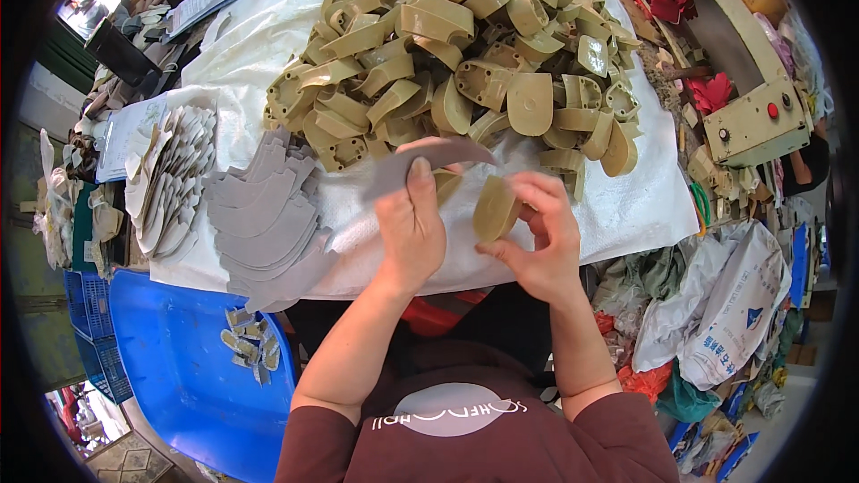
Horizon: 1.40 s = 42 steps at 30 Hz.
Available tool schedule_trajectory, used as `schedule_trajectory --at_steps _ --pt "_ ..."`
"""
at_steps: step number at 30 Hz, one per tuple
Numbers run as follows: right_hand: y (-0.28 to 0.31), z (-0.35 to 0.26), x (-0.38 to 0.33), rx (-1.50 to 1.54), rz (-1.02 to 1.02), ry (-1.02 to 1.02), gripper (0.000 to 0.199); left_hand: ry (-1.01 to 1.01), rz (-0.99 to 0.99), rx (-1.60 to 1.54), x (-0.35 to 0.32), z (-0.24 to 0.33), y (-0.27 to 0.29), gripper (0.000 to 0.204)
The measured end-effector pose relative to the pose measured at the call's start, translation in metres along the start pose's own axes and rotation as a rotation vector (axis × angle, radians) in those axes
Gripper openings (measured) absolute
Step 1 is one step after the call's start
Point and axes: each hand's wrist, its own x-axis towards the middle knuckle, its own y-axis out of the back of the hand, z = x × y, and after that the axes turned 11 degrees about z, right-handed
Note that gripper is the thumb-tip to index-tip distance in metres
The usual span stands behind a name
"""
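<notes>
Pinches a thin, curved grey sheet (394, 173) in the closed left hand (413, 231), likely leaving its tip free; grips a rounded khaki plastic block (495, 212) by its edges in the curled right hand (548, 234), apparently exposing its face; holds both over wrinkled white sheeting (637, 215) near the glossy khaki heap (531, 105), presumably for short reaches.

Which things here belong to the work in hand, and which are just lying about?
Part of the work, it seems:
grey piece in the left hand
tan block in the right hand
tan pile
grey stack

Apparently just lying about:
white sack
red scraps
papers
</notes>
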Motion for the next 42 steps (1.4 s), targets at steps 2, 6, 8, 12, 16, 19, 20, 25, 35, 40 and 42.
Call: schedule_trajectory --at_steps 2,6,8,12,16,19,20,25,35,40,42 --pt "0.008 0.005 -0.001 -0.082 -0.016 -0.082 0.065 -0.305 -0.123 0.441 0.006 -0.001 0.007 0.025" --pt "0.009 0.010 -0.005 -0.301 -0.088 -0.046 0.064 -0.353 -0.432 0.921 0.001 0.001 0.008 0.051" --pt "0.006 0.006 -0.005 -0.361 -0.073 -0.026 0.066 -0.392 -0.433 0.825 -0.001 -0.004 0.014 0.052" --pt "0.005 0.003 -0.003 -0.509 -0.078 0.039 0.065 -0.177 -0.175 0.461 -0.006 0.005 0.033 0.046" --pt "0.010 -0.005 -0.001 -0.708 -0.059 0.164 0.058 0.269 0.070 -0.152 -0.017 0.021 0.048 0.041" --pt "0.017 0.005 -0.008 -0.711 -0.025 0.157 0.052 0.384 0.109 -0.245 -0.016 0.023 0.050 0.043" --pt "0.018 0.009 -0.011 -0.696 -0.021 0.146 0.050 0.425 0.141 -0.281 -0.014 0.024 0.047 0.043" --pt "0.007 -0.010 -0.010 -0.184 0.102 -0.132 0.041 -0.069 -0.037 0.262 -0.007 0.009 0.032 0.034" --pt "-0.025 0.001 -0.015 -0.020 -0.252 0.115 0.032 0.297 -0.348 -0.088 0.001 0.003 0.018 0.046" --pt "-0.018 0.008 -0.009 0.088 -0.156 -0.051 0.028 0.063 -0.157 -0.019 -0.003 0.016 0.029 0.045" --pt "-0.013 0.013 -0.009 0.261 -0.057 -0.146 0.029 0.281 -0.067 -0.214 -0.009 0.029 0.037 0.040"
